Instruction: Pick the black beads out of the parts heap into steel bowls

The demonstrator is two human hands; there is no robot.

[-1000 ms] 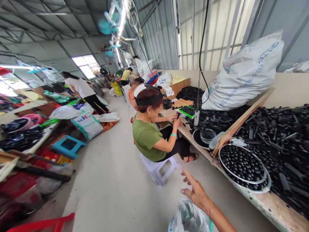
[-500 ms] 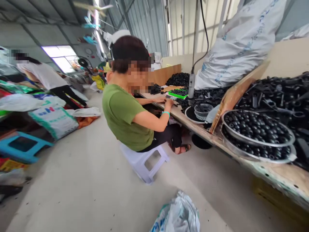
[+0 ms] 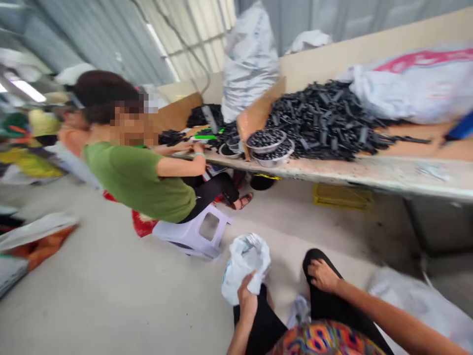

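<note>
A white plastic woven bag (image 3: pixel 242 276) with an open, rolled mouth stands by my left knee. My left hand (image 3: pixel 248 296) is closed on the near side of its rim, thumb up. Resting on my right knee, in black trousers (image 3: pixel 325 305), is my right hand (image 3: pixel 323 276), its fingers loosely bent over the cloth and nothing visible in it. On the worktable (image 3: pixel 354 170) ahead, two stacked metal bowls (image 3: pixel 271 160) hold small round black parts. Beside them spreads a large pile of black plastic parts (image 3: pixel 325 123).
A co-worker in a green shirt (image 3: pixel 136 182) sits on a pale plastic stool (image 3: pixel 195 231) at the left, hands at the bench. A wooden divider (image 3: pixel 260 108) and a tall white sack (image 3: pixel 249 64) stand on the table. A yellow crate (image 3: pixel 342 195) lies underneath.
My view has swung right and down, and the co-worker has shifted left in it. Both my hands and knees have come into sight, with my left hand holding the bag.
</note>
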